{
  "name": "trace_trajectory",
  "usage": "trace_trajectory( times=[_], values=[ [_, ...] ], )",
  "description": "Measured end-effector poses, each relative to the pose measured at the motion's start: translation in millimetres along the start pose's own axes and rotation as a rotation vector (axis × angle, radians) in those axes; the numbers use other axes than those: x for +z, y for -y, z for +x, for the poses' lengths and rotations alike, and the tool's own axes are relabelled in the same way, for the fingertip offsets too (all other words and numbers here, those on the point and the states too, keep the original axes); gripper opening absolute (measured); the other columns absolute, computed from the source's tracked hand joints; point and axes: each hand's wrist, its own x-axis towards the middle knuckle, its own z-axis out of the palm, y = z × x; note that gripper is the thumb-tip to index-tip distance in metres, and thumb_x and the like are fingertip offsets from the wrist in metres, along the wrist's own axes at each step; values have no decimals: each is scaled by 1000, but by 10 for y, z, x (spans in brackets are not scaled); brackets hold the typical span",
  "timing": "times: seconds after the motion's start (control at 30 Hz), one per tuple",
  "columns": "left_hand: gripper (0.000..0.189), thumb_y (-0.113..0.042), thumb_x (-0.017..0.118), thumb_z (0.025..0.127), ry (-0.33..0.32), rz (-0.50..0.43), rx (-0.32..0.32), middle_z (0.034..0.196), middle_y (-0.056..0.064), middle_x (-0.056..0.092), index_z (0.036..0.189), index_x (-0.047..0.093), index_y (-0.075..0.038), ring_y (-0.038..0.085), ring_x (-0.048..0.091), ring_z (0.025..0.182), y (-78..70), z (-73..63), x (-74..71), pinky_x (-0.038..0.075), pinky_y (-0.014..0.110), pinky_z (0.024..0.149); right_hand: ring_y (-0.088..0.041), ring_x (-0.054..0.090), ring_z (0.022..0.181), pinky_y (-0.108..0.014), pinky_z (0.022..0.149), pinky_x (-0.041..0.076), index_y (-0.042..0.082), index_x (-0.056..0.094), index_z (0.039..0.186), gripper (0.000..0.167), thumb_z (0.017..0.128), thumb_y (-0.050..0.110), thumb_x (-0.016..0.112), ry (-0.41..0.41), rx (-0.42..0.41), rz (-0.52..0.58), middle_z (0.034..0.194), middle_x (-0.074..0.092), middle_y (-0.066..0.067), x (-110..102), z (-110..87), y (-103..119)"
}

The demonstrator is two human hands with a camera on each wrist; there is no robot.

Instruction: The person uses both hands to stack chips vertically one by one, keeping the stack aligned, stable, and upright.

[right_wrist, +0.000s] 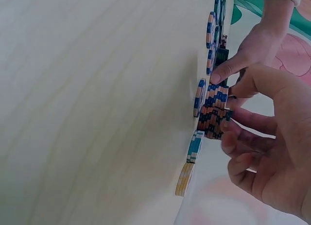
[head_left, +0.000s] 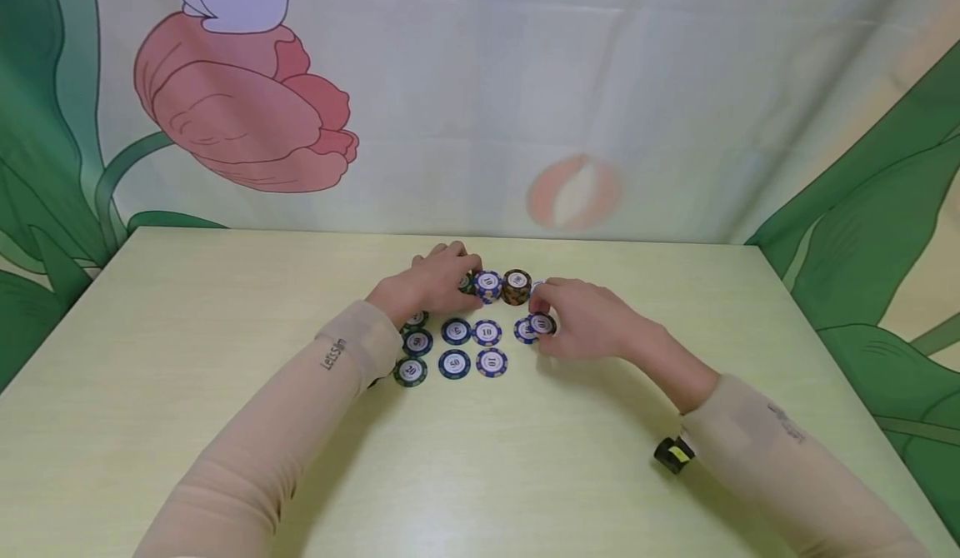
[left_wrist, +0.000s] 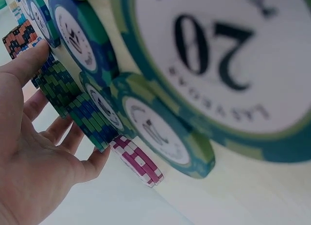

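Note:
My left hand (head_left: 442,279) curls round the back row of poker chip stacks, fingers behind and thumb in front. In the left wrist view, its fingers lie along a green stack (left_wrist: 58,89) and a blue-green stack (left_wrist: 91,120); the thumb reaches the blue stack (head_left: 487,287). My right hand (head_left: 588,316) pinches a dark-rimmed chip (head_left: 542,323), which overlaps a blue chip (head_left: 522,331) lying flat. An orange-and-black stack (right_wrist: 210,122) stands beside the blue one, near the right fingertips. Part of the row is hidden behind both hands.
Flat chips lie in front of the row, including a 20 chip (head_left: 410,371), a 50 chip (head_left: 454,364) and a 10 chip (head_left: 492,363). Burgundy chips (left_wrist: 138,162), teal chips (right_wrist: 195,147) and yellow chips (right_wrist: 183,179) extend the row. A printed curtain (head_left: 450,83) hangs behind the table.

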Motion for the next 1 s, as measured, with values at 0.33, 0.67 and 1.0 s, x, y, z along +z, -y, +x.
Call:
trace_trajectory(
  times=[0.33,0.67,1.0],
  values=[
    [56,-44,70,96,0,-4,-9,144,13,46,143,55,-16,31,42,128,1,-9,-19,34,62,106,-18,57,83,-35,69,49,11,68,113,34,83,24,72,-91,6,-15,102,63,0,66,211,110],
    [53,-43,70,96,-10,-11,-16,143,12,46,140,57,-16,31,42,127,1,-7,-3,34,62,105,-17,58,82,-34,67,52,9,68,116,34,86,25,71,-147,14,-43,107,62,-3,175,365,228],
    [52,-41,70,97,-15,-8,-7,142,13,47,140,57,-15,32,42,127,1,-18,-3,34,65,105,-19,61,85,-37,70,54,6,68,119,35,89,24,70,-173,8,-45,111,63,-5,208,477,304]
  ],
)
